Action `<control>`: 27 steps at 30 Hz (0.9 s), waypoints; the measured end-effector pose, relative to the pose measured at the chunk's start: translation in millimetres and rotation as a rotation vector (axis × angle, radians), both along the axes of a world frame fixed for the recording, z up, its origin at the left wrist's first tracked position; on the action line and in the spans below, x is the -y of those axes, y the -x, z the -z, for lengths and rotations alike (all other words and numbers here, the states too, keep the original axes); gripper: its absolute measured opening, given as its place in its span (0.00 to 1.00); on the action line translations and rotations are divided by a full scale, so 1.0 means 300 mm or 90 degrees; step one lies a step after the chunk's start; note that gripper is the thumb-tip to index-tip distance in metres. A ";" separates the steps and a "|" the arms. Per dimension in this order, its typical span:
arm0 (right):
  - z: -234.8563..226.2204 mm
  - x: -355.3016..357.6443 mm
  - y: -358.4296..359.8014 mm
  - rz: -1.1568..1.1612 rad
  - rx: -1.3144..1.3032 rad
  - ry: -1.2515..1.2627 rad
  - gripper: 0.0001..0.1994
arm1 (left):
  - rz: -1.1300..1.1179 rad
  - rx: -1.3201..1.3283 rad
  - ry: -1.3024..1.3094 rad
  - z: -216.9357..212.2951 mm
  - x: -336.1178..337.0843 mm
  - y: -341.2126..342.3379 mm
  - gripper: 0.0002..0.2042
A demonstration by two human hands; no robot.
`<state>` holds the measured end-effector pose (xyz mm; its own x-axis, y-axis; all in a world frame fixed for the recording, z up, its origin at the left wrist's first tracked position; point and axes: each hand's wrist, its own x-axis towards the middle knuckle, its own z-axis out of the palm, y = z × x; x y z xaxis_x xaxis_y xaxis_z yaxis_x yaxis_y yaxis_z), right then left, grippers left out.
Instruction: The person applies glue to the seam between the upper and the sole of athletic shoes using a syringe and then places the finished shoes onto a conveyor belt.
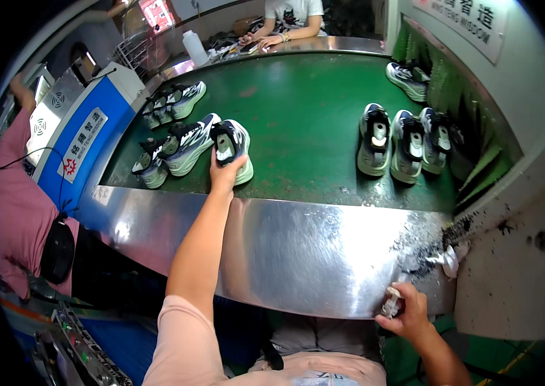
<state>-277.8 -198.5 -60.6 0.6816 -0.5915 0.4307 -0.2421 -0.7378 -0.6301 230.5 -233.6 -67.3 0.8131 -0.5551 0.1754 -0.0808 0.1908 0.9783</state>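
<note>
Your left hand (pixel 226 175) reached to centre-left of frame, fingers closed on heel of black-and-white sneaker (pixel 234 147) lying on green conveyor belt (pixel 298 116); palm side hidden. Your right hand (pixel 407 315), lower right, curled around small white object (pixel 390 302) at steel table edge (pixel 285 257); object mostly hidden, kind unclear. Three sneakers (pixel 404 141) sat in row on belt, right of centre, partly under green brush strips (pixel 478 167). Person in pink shirt (pixel 11 193) at left edge, cut off. Another person's hands (pixel 266 40) at top, torso cropped.
</note>
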 end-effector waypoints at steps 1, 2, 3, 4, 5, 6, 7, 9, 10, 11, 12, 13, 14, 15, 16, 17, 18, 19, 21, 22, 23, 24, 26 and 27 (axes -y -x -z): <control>0.000 -0.005 -0.006 -0.004 -0.004 0.004 0.33 | -0.045 0.013 -0.073 -0.006 0.000 -0.007 0.44; 0.004 -0.003 0.003 0.008 -0.019 0.009 0.33 | -0.065 0.051 -0.116 -0.012 0.025 0.038 0.37; -0.002 -0.005 0.009 0.017 -0.037 0.000 0.32 | -0.022 0.041 -0.146 -0.047 0.020 0.059 0.32; -0.003 -0.005 0.013 0.020 -0.045 -0.012 0.31 | 0.022 0.033 -0.178 -0.087 -0.006 0.059 0.27; -0.007 -0.005 0.008 0.021 -0.043 -0.001 0.31 | 0.070 0.015 -0.195 -0.116 -0.049 0.047 0.18; -0.003 0.000 0.001 0.017 -0.028 -0.010 0.32 | 0.127 0.003 -0.258 -0.170 -0.115 0.060 0.13; -0.018 0.004 -0.013 0.010 -0.020 -0.010 0.32 | 0.168 0.092 -0.337 -0.204 -0.193 0.039 0.08; -0.030 0.012 -0.004 0.033 -0.023 0.006 0.32 | 0.243 0.127 -0.319 -0.281 -0.317 0.188 0.08; -0.048 0.011 -0.012 0.026 -0.012 0.014 0.33 | 0.258 0.022 -0.257 -0.287 -0.398 0.219 0.15; -0.074 0.005 -0.021 0.021 -0.042 -0.029 0.34 | 0.276 -0.042 -0.243 -0.276 -0.467 0.237 0.23; -0.081 -0.002 -0.042 0.026 -0.035 -0.017 0.34 | 0.242 -0.005 -0.224 -0.241 -0.552 0.241 0.27; -0.073 -0.013 -0.035 0.037 -0.071 -0.033 0.33 | 0.240 0.037 -0.316 -0.225 -0.590 0.342 0.27; -0.073 -0.022 -0.036 0.038 -0.098 -0.041 0.33 | 0.167 0.110 -0.240 -0.182 -0.619 0.475 0.28; -0.080 -0.037 -0.026 0.033 -0.123 -0.061 0.33 | 0.098 0.091 -0.247 -0.144 -0.649 0.551 0.30; -0.086 -0.061 -0.013 0.030 -0.148 -0.083 0.32 | 0.154 0.128 -0.312 -0.145 -0.682 0.610 0.36; -0.102 -0.082 -0.002 0.028 -0.175 -0.102 0.32 | 0.206 0.212 -0.330 -0.163 -0.717 0.658 0.43; -0.138 -0.101 0.006 0.013 -0.189 -0.172 0.31 | 0.279 0.150 -0.258 -0.189 -0.735 0.699 0.48; -0.185 -0.115 0.014 -0.003 -0.202 -0.241 0.31 | 0.349 0.115 -0.338 -0.253 -0.749 0.693 0.48; -0.247 -0.129 0.031 -0.024 -0.191 -0.374 0.29 | 0.508 0.281 -0.391 -0.369 -0.755 0.582 0.47; -0.249 -0.123 0.032 -0.021 -0.108 -0.400 0.29 | 0.590 0.486 -0.360 -0.416 -0.732 0.511 0.45; -0.232 -0.112 0.030 -0.015 -0.032 -0.430 0.28 | 0.520 0.593 -0.321 -0.487 -0.677 0.509 0.43; -0.211 -0.095 0.036 -0.002 0.036 -0.457 0.28 | 0.447 0.690 -0.274 -0.529 -0.592 0.512 0.42; -0.201 -0.058 0.021 0.044 0.009 -0.560 0.26 | 0.422 0.904 -0.218 -0.550 -0.446 0.539 0.41; -0.216 -0.063 0.001 0.028 0.001 -0.555 0.27 | 0.478 0.878 -0.211 -0.511 -0.405 0.525 0.38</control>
<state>-278.1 -179.7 4.3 0.6500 -0.7366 -0.1870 -0.2584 0.0172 -0.9659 73.0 -111.9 86.1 -0.3174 -0.8976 0.3060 -0.8844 0.3966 0.2459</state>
